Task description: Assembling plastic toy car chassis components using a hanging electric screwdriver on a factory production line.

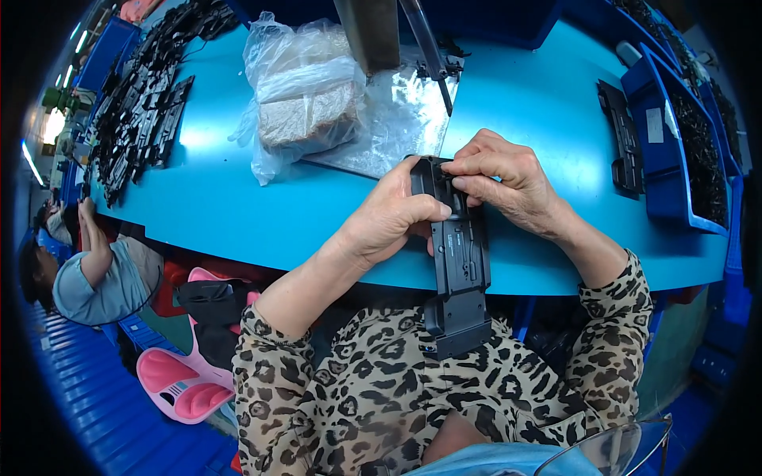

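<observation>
**Both hands on the long black part at the table's near edge**

You held a long, black, moulded plastic housing (pixel 459 262) lengthways at the centre of the frame, its far end over the near edge of the turquoise table (pixel 238 198) and its near end hanging down toward your lap, seemingly so the table edge could steady the end you worked on. Your left hand (pixel 389 218) wrapped it from the left, fingers curled closed around the side and the thumb lying across its face, a firm grip that kept the piece from twisting. Your right hand (pixel 504 178) came in from the right with fingertips pinched together on the upper end of the housing, pressing at a small spot there; whether a tiny part sat between those fingertips could not be told.

Above centre lay a clear plastic bag of grey-brown blocks (pixel 305 99) on a silvery foil sheet (pixel 405 119), within reach. A spread of black plastic parts (pixel 143 103) filled the upper left of the table. At the right, another long black housing (pixel 623 139) rested beside a blue plastic bin of small black pieces (pixel 683 135). At the left edge another person in a light blue top (pixel 87 278) sat below the table, hands apart from yours.
</observation>
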Action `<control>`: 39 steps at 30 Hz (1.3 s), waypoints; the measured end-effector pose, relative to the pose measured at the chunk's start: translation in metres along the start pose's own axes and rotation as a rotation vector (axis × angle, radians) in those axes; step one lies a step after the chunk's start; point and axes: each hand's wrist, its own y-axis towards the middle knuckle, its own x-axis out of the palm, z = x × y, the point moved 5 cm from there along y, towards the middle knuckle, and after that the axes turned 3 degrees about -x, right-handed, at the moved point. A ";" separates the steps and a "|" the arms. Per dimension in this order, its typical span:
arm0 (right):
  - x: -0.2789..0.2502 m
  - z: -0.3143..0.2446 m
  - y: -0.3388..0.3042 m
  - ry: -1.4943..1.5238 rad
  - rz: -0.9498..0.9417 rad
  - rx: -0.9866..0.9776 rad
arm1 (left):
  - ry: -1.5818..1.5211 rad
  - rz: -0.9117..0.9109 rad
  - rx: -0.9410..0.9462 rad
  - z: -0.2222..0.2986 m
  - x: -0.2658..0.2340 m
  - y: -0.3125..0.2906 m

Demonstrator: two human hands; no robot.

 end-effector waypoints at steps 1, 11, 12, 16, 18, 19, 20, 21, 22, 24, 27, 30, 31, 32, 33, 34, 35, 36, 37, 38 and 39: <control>0.000 0.000 0.000 0.000 -0.002 0.000 | -0.005 0.006 0.000 0.000 0.001 0.000; 0.003 -0.012 0.000 -0.289 -0.010 -0.174 | -0.048 -0.032 0.035 -0.001 -0.002 0.000; 0.003 -0.012 0.000 -0.285 -0.011 -0.156 | -0.048 -0.033 0.034 0.000 -0.001 0.000; 0.002 -0.013 -0.001 -0.242 -0.024 -0.140 | -0.081 -0.056 0.040 0.001 0.001 -0.001; 0.002 -0.013 0.000 -0.255 -0.010 -0.127 | -0.085 -0.059 0.041 0.001 0.001 -0.001; 0.002 -0.014 0.000 -0.254 -0.009 -0.126 | -0.082 -0.058 0.039 0.001 0.001 -0.001; 0.002 -0.014 0.000 -0.275 -0.013 -0.126 | -0.080 -0.056 0.038 0.001 0.001 -0.001; 0.003 -0.015 0.000 -0.295 -0.017 -0.125 | -0.080 -0.056 0.036 0.001 0.000 -0.001; 0.004 -0.016 -0.001 -0.294 -0.017 -0.124 | -0.072 -0.051 0.033 0.001 0.000 -0.001; 0.005 -0.019 -0.002 -0.368 0.009 -0.146 | -0.065 -0.044 0.030 0.000 -0.001 0.000; 0.005 -0.019 -0.003 -0.380 0.041 -0.167 | -0.033 -0.056 0.048 0.000 0.000 0.001; 0.005 -0.017 -0.003 -0.309 0.042 -0.152 | -0.004 -0.014 0.070 -0.003 0.000 0.001; 0.002 -0.016 -0.002 -0.310 0.044 -0.151 | -0.003 -0.016 0.070 -0.003 -0.001 0.000; 0.000 -0.012 -0.001 -0.215 -0.020 -0.090 | 0.011 -0.004 0.067 -0.002 -0.002 0.000; 0.000 -0.009 -0.001 -0.121 -0.083 -0.029 | 0.024 0.008 0.064 -0.002 -0.004 -0.001; -0.003 -0.009 -0.003 0.022 -0.046 0.057 | 0.004 0.032 0.087 -0.001 -0.006 -0.001; -0.010 -0.009 -0.005 -0.118 0.041 0.037 | -0.017 0.056 0.111 0.000 -0.007 -0.001; -0.018 -0.008 -0.007 -0.256 0.128 0.017 | -0.016 0.065 0.111 0.001 -0.007 -0.001; -0.022 -0.004 -0.008 -0.290 0.121 0.002 | -0.016 0.065 0.110 0.000 -0.007 0.000; -0.020 -0.001 -0.010 -0.288 0.121 0.002 | -0.004 0.064 0.105 -0.001 -0.008 0.000; -0.016 0.008 -0.014 -0.134 0.098 0.121 | 0.008 0.064 0.101 -0.001 -0.008 0.001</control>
